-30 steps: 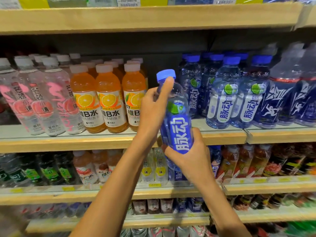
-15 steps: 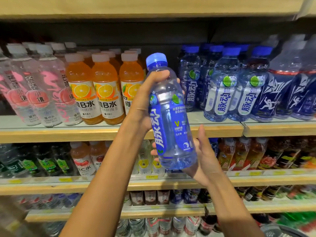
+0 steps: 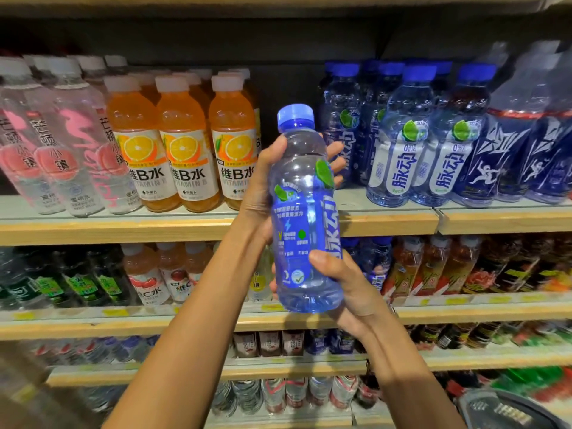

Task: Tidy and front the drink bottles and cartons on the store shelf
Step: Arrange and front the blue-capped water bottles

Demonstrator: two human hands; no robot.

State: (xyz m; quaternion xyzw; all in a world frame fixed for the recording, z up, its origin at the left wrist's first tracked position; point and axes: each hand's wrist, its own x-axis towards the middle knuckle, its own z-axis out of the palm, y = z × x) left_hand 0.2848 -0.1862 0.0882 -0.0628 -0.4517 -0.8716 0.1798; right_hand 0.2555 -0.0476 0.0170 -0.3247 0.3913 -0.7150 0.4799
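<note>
You have the blue bottle [image 3: 294,218] off the shelf and in both hands, held in the air at the middle of your view. It is close to upright, with its blue cap [image 3: 295,117] at twelve o'clock and tipped a touch toward eleven. Your left hand [image 3: 263,187] is wrapped round the bottle's upper half from the nine o'clock side; its fingertips [image 3: 335,156] show past the bottle at three o'clock. Your right hand [image 3: 346,286] grips the lower half from four o'clock, with the thumb [image 3: 322,260] pressed across the front of the label. The small print on the label faces you, and the large white characters sit round on the three o'clock edge.

Behind the bottle runs the wooden-edged shelf [image 3: 123,226]. On it, at nine o'clock from the bottle, stand the orange drink bottles [image 3: 185,159], and farther out the same way the clear bottles with pink labels [image 3: 62,156]. At two o'clock stand matching blue-capped bottles [image 3: 402,150], with dark blue bottles [image 3: 498,162] beyond them. The lower shelf [image 3: 185,322], at six o'clock, carries more drinks, too blurred to name.
</note>
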